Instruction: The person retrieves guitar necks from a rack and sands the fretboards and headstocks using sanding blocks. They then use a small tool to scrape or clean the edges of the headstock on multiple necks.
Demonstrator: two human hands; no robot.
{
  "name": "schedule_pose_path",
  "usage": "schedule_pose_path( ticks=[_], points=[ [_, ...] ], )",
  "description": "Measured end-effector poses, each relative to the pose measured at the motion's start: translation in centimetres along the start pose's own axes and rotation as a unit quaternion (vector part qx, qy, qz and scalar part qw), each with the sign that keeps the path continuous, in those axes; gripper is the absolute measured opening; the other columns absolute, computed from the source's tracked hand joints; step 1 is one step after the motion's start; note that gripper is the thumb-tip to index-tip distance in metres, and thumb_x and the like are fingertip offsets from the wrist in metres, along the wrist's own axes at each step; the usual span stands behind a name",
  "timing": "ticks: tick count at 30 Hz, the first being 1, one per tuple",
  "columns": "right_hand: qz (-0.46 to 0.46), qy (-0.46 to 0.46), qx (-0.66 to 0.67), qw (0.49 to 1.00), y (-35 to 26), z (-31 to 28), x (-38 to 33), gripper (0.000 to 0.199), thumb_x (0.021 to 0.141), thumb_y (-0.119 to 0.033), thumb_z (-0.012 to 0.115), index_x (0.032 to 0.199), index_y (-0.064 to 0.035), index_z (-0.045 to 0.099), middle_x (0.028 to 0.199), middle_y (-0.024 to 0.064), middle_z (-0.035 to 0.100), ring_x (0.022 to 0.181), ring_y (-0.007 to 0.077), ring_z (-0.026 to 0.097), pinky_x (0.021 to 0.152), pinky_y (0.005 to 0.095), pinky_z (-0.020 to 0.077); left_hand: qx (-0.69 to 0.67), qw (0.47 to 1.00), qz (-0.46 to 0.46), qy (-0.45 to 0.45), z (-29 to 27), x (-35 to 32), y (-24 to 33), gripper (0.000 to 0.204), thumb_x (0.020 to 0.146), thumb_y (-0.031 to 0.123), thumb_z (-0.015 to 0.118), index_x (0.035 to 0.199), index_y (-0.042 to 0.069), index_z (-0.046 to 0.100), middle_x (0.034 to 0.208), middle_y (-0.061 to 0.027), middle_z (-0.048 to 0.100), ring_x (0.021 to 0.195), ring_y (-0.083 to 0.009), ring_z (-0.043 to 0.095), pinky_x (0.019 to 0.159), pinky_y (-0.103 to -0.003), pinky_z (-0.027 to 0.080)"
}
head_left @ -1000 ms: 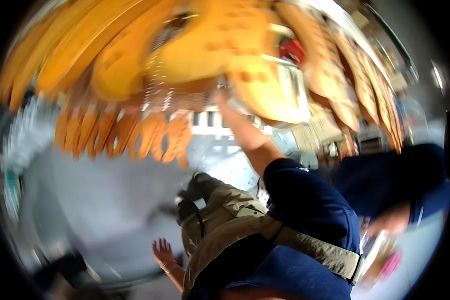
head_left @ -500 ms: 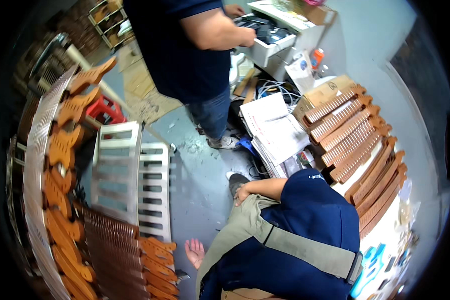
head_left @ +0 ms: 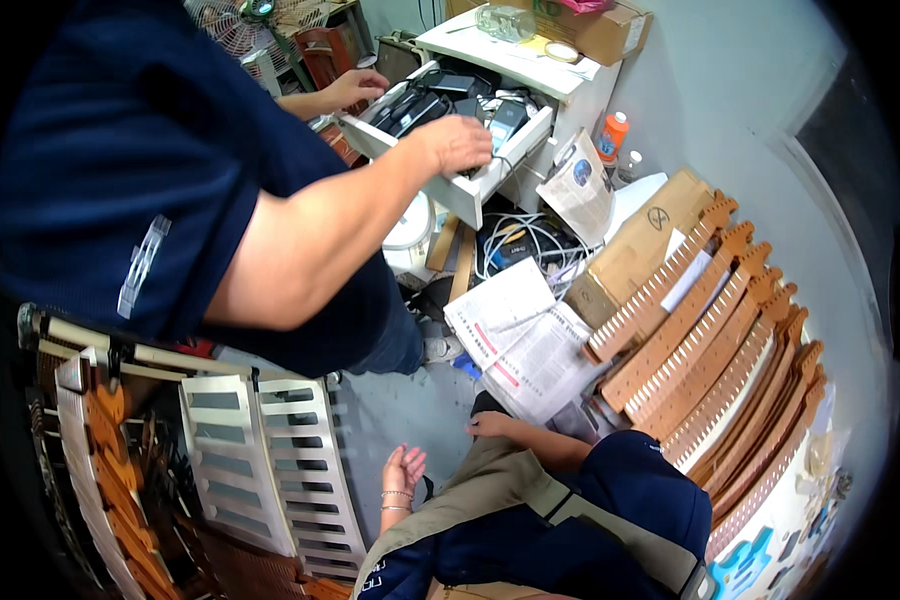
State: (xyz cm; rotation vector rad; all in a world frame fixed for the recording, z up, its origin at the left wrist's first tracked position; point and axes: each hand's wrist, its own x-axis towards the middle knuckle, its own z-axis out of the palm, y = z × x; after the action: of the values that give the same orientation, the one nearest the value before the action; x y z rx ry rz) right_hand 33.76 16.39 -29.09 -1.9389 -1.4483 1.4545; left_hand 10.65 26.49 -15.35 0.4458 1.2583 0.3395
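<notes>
My left hand (head_left: 402, 470) hangs open, palm up, with bracelets on the wrist, over the grey floor beside a white slatted rack (head_left: 270, 455). My right hand (head_left: 494, 425) rests with loose fingers on my khaki-clad knee, next to spread newspapers (head_left: 525, 345); it holds nothing. Another person in a dark blue shirt (head_left: 120, 170) stands close at the left. Both of that person's hands (head_left: 457, 142) are in an open white drawer (head_left: 460, 190) full of dark devices and cables.
Several wooden guitar necks (head_left: 715, 340) lean in a row along the right wall behind a cardboard box (head_left: 635, 245). More orange-brown wooden parts (head_left: 105, 450) hang on a rack at the left. A white pot (head_left: 410, 235), tangled cables (head_left: 520, 240) and an orange bottle (head_left: 613, 135) sit by the cabinet.
The view swung from the wooden parts overhead down to the floor. My right arm came down from reaching up and now lies on my knee. The other person came closer and reached into the drawer.
</notes>
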Motion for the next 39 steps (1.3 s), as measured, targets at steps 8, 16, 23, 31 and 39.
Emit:
schedule_pose_path(
  ticks=[8,16,23,31,39],
  points=[
    [0.084,0.414,0.420,0.803,-5.2,-12.2,2.0,0.026,0.083,-0.025,0.055,0.087,-0.0009,0.064,0.060,0.0047,0.060,0.054,0.0154,0.056,0.051,0.0280,0.0429,0.097,0.994,-0.039,0.015,6.1,2.3,4.3,0.035,0.089,0.031,0.049,0.118,0.010,0.047,0.100,-0.0073,0.061,0.092,-0.0242,0.061,0.071,-0.033,0.048],
    [0.109,0.267,0.453,0.843,-3.3,-12.0,4.6,0.026,0.080,-0.025,0.058,0.086,-0.0014,0.065,0.064,0.0049,0.062,0.057,0.0107,0.057,0.056,0.0250,0.0446,0.040,0.994,-0.055,0.085,6.8,5.1,6.8,0.037,0.088,0.032,0.052,0.116,0.009,0.048,0.100,-0.0087,0.059,0.092,-0.0272,0.060,0.072,-0.037,0.046],
    [0.127,0.119,0.401,0.900,-2.2,-11.2,6.0,0.027,0.081,-0.027,0.060,0.087,-0.0006,0.063,0.066,0.0042,0.061,0.056,0.0103,0.054,0.052,0.0249,0.0435,0.059,0.993,-0.060,0.085,8.7,5.3,8.5,0.040,0.087,0.030,0.052,0.120,0.007,0.046,0.101,-0.0100,0.059,0.090,-0.0260,0.061,0.072,-0.035,0.047],
    [0.115,0.600,0.471,0.636,-5.8,-19.8,5.6,0.020,0.088,-0.024,0.050,0.086,-0.0051,0.057,0.063,0.0007,0.047,0.056,0.0106,0.042,0.052,0.0255,0.0344,0.044,0.986,-0.106,0.120,8.7,5.2,8.6,0.046,0.088,0.031,0.049,0.125,0.005,0.040,0.112,-0.0145,0.054,0.102,-0.0302,0.056,0.082,-0.040,0.044],
    [-0.257,0.680,0.146,0.671,-18.7,-52.3,-0.4,0.021,0.087,-0.006,0.044,0.099,0.0028,0.058,0.091,0.0087,0.058,0.080,0.0167,0.053,0.073,0.0277,0.0414,0.080,0.995,-0.041,0.045,12.9,6.2,11.7,0.044,0.084,0.034,0.050,0.115,0.005,0.041,0.103,-0.0141,0.053,0.096,-0.0299,0.054,0.078,-0.040,0.044]
  ],
)
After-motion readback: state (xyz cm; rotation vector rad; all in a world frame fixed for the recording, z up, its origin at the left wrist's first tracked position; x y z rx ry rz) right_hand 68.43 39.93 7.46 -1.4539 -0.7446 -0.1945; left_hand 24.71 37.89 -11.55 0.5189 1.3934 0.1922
